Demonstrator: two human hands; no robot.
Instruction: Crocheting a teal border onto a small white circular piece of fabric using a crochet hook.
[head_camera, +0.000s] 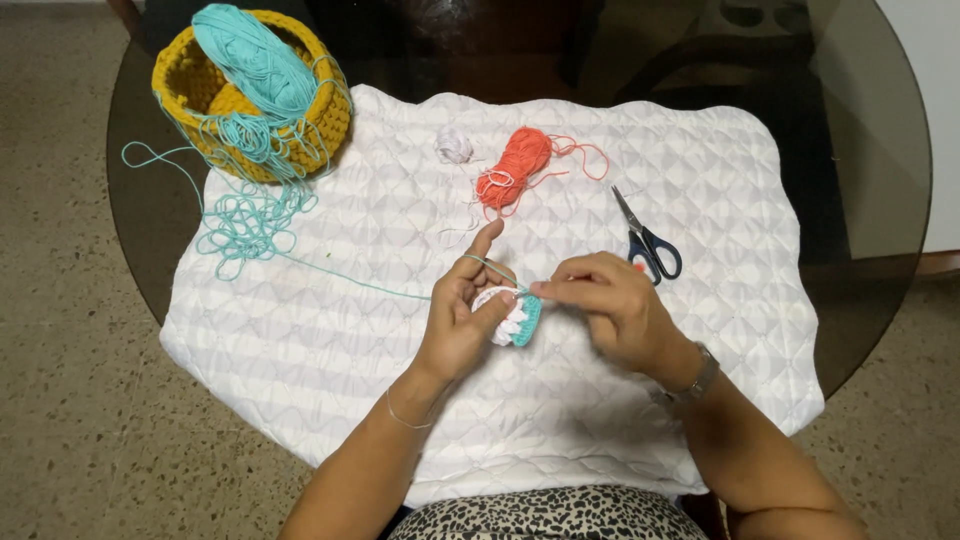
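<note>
Pinching a white-and-teal crochet piece (512, 318), your left hand (462, 318) grips it; your right hand (605, 305) closes on its teal strand (340, 275).

There's a round glass counter (870, 150) with a white quilted mat (330, 330) spread over it. Blue-handled scissors (647, 240) lie on the mat to the right, an orange yarn ball (515, 165) sits near the middle with a little white yarn scrap (455, 146) just beside it. Speckled floor (70, 400) underneath.

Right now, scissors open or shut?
Shut. The scissors lie flat on the white quilted cloth, blades together in one point, handles side by side.
</note>
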